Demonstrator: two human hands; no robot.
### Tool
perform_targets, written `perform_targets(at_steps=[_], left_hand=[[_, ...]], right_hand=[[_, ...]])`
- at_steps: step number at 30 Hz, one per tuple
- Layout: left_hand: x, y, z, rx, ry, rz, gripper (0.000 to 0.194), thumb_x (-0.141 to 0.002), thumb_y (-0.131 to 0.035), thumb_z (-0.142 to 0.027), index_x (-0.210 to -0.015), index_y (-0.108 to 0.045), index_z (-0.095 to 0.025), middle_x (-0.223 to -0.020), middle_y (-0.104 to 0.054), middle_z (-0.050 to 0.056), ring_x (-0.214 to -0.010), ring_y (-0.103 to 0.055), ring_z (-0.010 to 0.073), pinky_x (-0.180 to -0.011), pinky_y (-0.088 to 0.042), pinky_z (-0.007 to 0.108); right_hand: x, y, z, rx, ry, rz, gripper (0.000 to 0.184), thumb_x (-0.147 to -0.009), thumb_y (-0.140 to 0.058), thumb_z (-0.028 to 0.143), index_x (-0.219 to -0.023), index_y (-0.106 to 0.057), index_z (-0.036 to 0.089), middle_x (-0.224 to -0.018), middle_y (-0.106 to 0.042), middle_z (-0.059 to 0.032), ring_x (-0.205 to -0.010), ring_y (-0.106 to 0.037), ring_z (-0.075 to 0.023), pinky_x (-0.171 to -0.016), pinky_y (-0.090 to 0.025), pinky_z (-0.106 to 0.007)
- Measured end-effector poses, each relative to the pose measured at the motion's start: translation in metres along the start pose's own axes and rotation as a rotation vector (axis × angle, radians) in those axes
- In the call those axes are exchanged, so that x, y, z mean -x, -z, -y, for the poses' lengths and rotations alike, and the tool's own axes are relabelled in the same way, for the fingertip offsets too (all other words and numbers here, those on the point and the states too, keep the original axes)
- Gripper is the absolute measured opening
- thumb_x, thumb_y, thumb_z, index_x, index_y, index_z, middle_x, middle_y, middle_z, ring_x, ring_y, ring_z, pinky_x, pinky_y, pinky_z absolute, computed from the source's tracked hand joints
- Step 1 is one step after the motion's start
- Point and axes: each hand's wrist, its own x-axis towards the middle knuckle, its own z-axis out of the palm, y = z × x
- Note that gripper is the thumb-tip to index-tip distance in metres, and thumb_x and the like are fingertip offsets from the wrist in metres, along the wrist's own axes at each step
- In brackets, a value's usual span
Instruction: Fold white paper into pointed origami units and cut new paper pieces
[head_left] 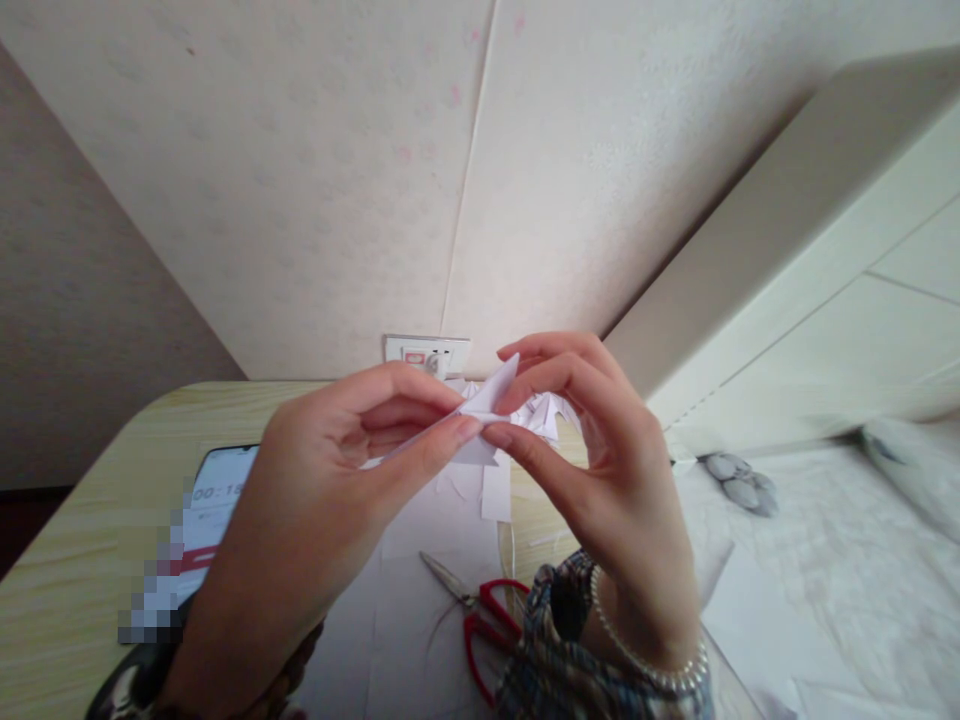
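Observation:
Between my two hands is a small piece of folded white paper, held up above the table with one pointed flap sticking up. My left hand pinches its left side between thumb and fingers. From the right, my right hand grips the fold with thumb and index finger, the other fingers curled behind it. Part of the paper is hidden by my fingers. Below lie white paper sheets and red-handled scissors, their blades pointing up and to the left.
A phone showing a timer lies at the left on the wooden table. Behind my hands are folded paper pieces and a wall socket. At the right, a bed holds grey slippers or a similar grey object.

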Motion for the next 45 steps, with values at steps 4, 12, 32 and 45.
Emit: perform_targets(at_steps=[4,12,32,45], left_hand=[[0.0012,-0.0001,-0.0010,-0.010,-0.001,-0.031,0.009,-0.073,-0.073,-0.017,-0.069,-0.074,-0.024,-0.064,-0.076,-0.008,-0.056,-0.069,0.0050,-0.051,-0.049,0.004],[0.0029,-0.0022,-0.0024,-0.034,-0.007,-0.105,0.009,-0.076,-0.075,-0.020,-0.071,-0.073,-0.027,-0.067,-0.076,-0.009,-0.061,-0.070,0.0069,-0.055,-0.052,0.008],[-0.0004,-0.0039,-0.0009,0.089,0.017,-0.139,0.013,-0.073,-0.076,-0.015,-0.066,-0.075,-0.026,-0.066,-0.071,-0.007,-0.061,-0.067,0.0075,-0.055,-0.055,0.010],[-0.0001,-0.0046,0.0011,0.100,0.038,-0.123,0.013,-0.072,-0.077,-0.013,-0.070,-0.077,-0.025,-0.067,-0.075,-0.009,-0.058,-0.067,0.0036,-0.056,-0.053,0.003]], right_hand=[[0.0008,-0.0001,0.0011,-0.006,-0.012,-0.005,0.012,-0.086,-0.074,0.014,-0.087,-0.064,0.021,-0.109,-0.062,-0.0012,-0.110,-0.060,-0.0136,-0.097,-0.048,-0.026],[0.0002,-0.0016,-0.0004,-0.102,-0.073,-0.035,0.016,-0.087,-0.070,0.016,-0.097,-0.060,0.024,-0.104,-0.064,-0.0011,-0.104,-0.060,-0.0158,-0.091,-0.051,-0.031],[-0.0020,0.0028,0.0022,-0.014,-0.190,0.099,0.010,-0.086,-0.071,0.018,-0.079,-0.065,0.021,-0.075,-0.073,0.0043,-0.072,-0.066,-0.0113,-0.070,-0.050,-0.024],[-0.0015,0.0026,0.0039,-0.058,-0.245,0.062,0.010,-0.085,-0.069,0.017,-0.078,-0.063,0.022,-0.072,-0.071,0.0050,-0.069,-0.065,-0.0106,-0.067,-0.049,-0.024]])
